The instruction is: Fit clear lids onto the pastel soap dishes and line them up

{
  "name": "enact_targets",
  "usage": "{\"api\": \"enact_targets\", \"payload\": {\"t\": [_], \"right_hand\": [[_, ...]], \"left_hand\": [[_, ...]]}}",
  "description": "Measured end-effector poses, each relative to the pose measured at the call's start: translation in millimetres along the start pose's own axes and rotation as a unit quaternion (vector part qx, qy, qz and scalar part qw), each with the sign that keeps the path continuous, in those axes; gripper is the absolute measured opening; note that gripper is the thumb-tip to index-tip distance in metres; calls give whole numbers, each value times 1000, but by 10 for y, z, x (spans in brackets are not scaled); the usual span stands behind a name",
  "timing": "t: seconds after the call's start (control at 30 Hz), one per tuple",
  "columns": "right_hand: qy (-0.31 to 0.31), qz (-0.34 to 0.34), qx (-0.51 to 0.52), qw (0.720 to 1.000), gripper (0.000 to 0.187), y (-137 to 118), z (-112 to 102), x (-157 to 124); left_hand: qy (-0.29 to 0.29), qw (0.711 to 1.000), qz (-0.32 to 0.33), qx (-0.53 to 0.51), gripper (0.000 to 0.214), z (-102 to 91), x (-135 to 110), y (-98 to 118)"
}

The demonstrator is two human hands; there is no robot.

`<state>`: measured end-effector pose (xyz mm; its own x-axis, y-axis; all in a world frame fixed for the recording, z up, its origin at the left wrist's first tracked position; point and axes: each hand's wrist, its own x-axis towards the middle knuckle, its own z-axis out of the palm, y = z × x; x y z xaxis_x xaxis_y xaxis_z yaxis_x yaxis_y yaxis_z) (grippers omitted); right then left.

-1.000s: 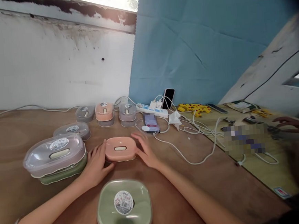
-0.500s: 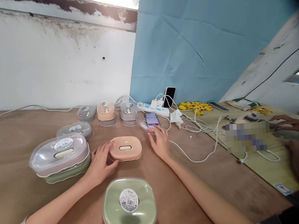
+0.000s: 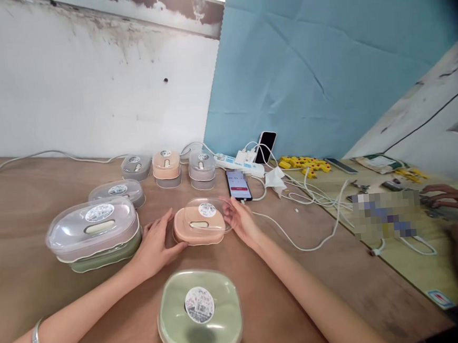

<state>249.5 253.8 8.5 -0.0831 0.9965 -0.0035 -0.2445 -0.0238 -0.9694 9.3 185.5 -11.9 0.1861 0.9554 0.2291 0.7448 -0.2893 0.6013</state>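
Note:
My right hand (image 3: pixel 241 220) is closed on the right edge of a clear lid (image 3: pixel 216 207) with a round white sticker. The lid hangs slightly askew over a peach lunch box (image 3: pixel 181 225), and the box's pale oval handle shows through it. At the box's left end is my left hand (image 3: pixel 155 243), fingers apart and thumb against the front edge. A green lunch box (image 3: pixel 202 335) with a clear top and round sticker lies nearer to me. Left of my left hand, a large lilac lunch box (image 3: pixel 72 242) is stacked on a green one (image 3: pixel 101 262).
Several smaller boxes, one grey (image 3: pixel 136 171) and one peach (image 3: pixel 166 166), stand along the wall. Behind my right hand are a lit phone (image 3: pixel 238 185), a power strip (image 3: pixel 248 166) and tangled white cables (image 3: pixel 313 191). Another person's hand (image 3: pixel 455 197) is at the right.
My right hand has picked up the clear lid from beside the phone and brought it left over the peach box. My left hand stays by the box. The view has shifted slightly.

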Motion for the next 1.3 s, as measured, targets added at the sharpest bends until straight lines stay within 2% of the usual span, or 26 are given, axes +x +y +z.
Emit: {"api": "enact_targets", "payload": {"t": [0.37, 0.57, 0.73, 0.83, 0.9, 0.93, 0.97, 1.03, 1.07, 1.1, 1.13, 1.2, 1.3], "right_hand": [[-62, -11, -95, 993, 46, 130, 142, -142], [-103, -22, -128, 986, 47, 114, 105, -128], [-105, -63, -174, 977, 44, 147, 102, -123], [-75, -116, -214, 967, 40, 142, 107, -195], [-54, -209, -286, 933, 38, 115, 96, -274], [-56, -279, -337, 897, 36, 98, 88, -315], [-69, -355, -389, 847, 32, 83, 83, -352], [-117, -475, -479, 729, 21, 65, 86, -404], [-136, -501, -514, 683, 16, 64, 97, -415], [-143, -506, -550, 649, 11, 68, 112, -415], [-137, -497, -586, 625, 9, 74, 129, -404], [-97, -457, -643, 606, 14, 74, 159, -364], [-38, -411, -671, 616, 21, -25, 165, -336]], "left_hand": [[-19, 1000, 10, 19, 81, -30, -8, 62], [-13, 998, 47, 25, 80, -40, -25, 61], [-17, 997, 61, 38, 77, -25, -33, 49], [-14, 997, 56, 52, 81, -1, -36, 33], [-9, 997, 50, 62, 80, 17, -37, 12], [-7, 997, 46, 67, 78, 26, -37, 1], [-5, 996, 44, 72, 75, 34, -37, -10], [-6, 996, 45, 81, 71, 45, -36, -25], [-8, 995, 45, 85, 69, 48, -36, -28], [-10, 995, 46, 90, 68, 49, -36, -28], [-11, 994, 45, 95, 66, 48, -37, -24], [-15, 993, 45, 106, 63, 40, -39, -8], [-27, 991, 55, 117, 55, 11, -44, 27]]}}
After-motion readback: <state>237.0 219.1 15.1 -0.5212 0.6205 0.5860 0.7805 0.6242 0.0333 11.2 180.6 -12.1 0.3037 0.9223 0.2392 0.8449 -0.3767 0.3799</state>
